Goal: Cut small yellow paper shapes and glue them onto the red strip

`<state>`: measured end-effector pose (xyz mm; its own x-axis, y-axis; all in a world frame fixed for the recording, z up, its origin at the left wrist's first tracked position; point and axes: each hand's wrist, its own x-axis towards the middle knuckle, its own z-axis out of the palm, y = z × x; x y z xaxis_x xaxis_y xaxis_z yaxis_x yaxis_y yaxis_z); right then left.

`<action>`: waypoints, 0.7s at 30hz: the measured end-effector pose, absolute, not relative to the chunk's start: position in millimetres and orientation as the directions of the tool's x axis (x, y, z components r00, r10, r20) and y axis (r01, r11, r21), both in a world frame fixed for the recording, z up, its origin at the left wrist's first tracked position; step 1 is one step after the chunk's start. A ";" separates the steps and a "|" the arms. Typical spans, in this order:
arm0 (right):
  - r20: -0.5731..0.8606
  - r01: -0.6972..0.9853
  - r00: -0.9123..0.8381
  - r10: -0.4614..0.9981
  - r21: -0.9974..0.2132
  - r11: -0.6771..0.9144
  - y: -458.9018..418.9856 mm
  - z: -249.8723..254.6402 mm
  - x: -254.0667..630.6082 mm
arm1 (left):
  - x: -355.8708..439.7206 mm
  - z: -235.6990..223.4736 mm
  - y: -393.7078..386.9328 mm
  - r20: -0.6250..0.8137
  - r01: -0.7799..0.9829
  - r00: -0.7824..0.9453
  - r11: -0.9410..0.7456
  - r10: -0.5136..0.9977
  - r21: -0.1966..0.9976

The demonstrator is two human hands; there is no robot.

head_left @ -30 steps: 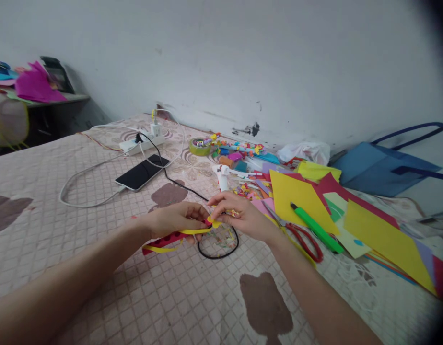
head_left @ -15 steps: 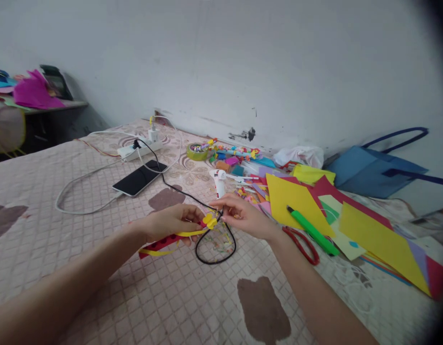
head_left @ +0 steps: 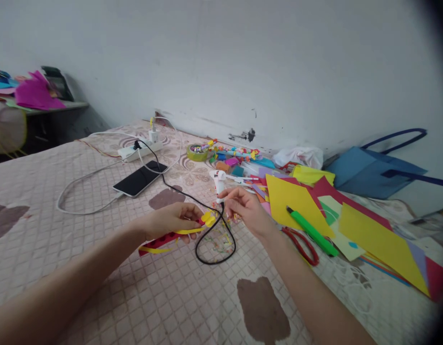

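My left hand (head_left: 176, 220) is closed on a red strip with dark dots (head_left: 164, 240), which slants down toward the lower left. A narrow yellow strip (head_left: 191, 231) passes under the thumb, and its other end hangs along the red one. A small yellow flower (head_left: 208, 219) sits at the end beyond my left fingertips. My right hand (head_left: 245, 208) has its thumb and fingers around the lower handle of a white glue gun (head_left: 218, 181). The gun's black cord (head_left: 215, 262) loops on the cloth between my hands.
Red-handled scissors (head_left: 303, 245), a green cutter (head_left: 311, 231) and yellow sheets (head_left: 381, 244) lie at right, with a blue bag (head_left: 374, 170) behind. A phone (head_left: 139, 178) charges from a white power strip (head_left: 140, 151) at left. Green tape (head_left: 197, 152) and decorated sticks lie near the wall.
My right hand has let go of the yellow flower and moved right to the glue gun's handle. My left hand keeps hold of the red strip, the flower staying at its end.
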<state>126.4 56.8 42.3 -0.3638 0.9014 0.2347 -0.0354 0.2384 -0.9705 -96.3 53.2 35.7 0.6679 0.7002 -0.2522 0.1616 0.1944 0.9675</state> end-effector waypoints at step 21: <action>0.241 0.208 -0.211 0.947 -0.936 0.284 55.6 20.3 107.2 | -104.8 37.7 61.3 -0.205 0.074 0.609 0.202 0.766 0.977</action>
<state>107.2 55.6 20.3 -0.2106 0.9474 0.2409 0.2082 0.2843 -0.9359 -104.8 61.3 37.7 0.6088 0.7664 -0.2048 0.0743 0.2019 0.9766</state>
